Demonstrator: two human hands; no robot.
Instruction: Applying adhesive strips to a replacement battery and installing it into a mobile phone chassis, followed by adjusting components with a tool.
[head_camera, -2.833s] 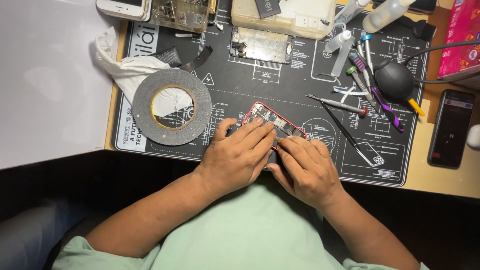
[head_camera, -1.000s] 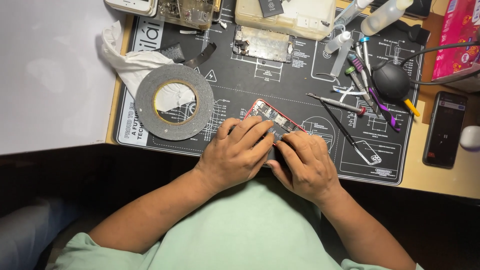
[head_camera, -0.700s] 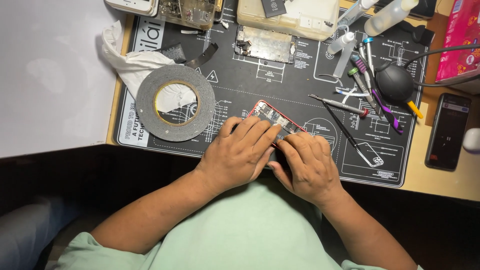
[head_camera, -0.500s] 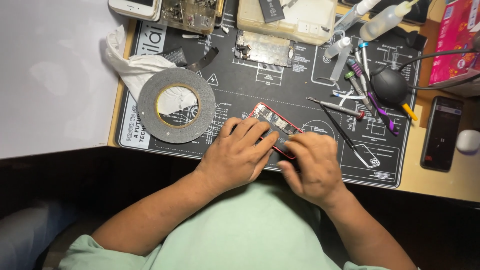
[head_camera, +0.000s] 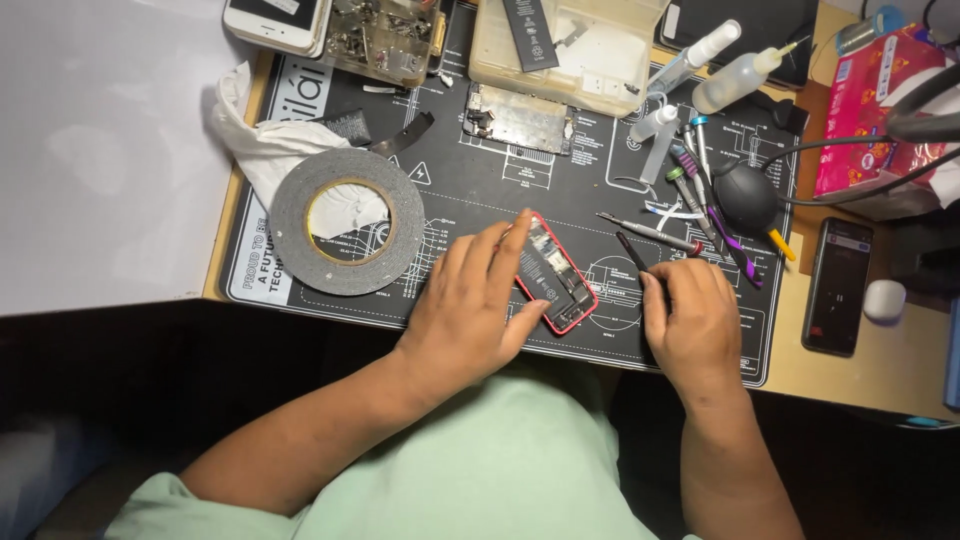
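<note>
An opened phone with a red frame (head_camera: 556, 276) lies tilted on the black work mat (head_camera: 480, 190), its insides showing. My left hand (head_camera: 472, 312) grips it from the left, with fingers along its upper edge and the thumb at its lower edge. To the right of the phone, my right hand (head_camera: 695, 325) rests on the mat. Its fingers curl over the rear of thin black tweezers (head_camera: 630, 250), whose tip points up and left and lies on the mat.
A big roll of grey tape (head_camera: 347, 236) and a white cloth (head_camera: 262, 150) lie at left. Screwdrivers (head_camera: 650, 231), a black air blower (head_camera: 747, 197), squeeze bottles (head_camera: 735, 80), a parts tray (head_camera: 570, 45), a bare phone board (head_camera: 517, 117) and a dark phone (head_camera: 836, 285) lie around.
My right hand has left the red-framed phone and moved right onto the black tweezers. The phone's insides are now uncovered. My left hand keeps its hold.
</note>
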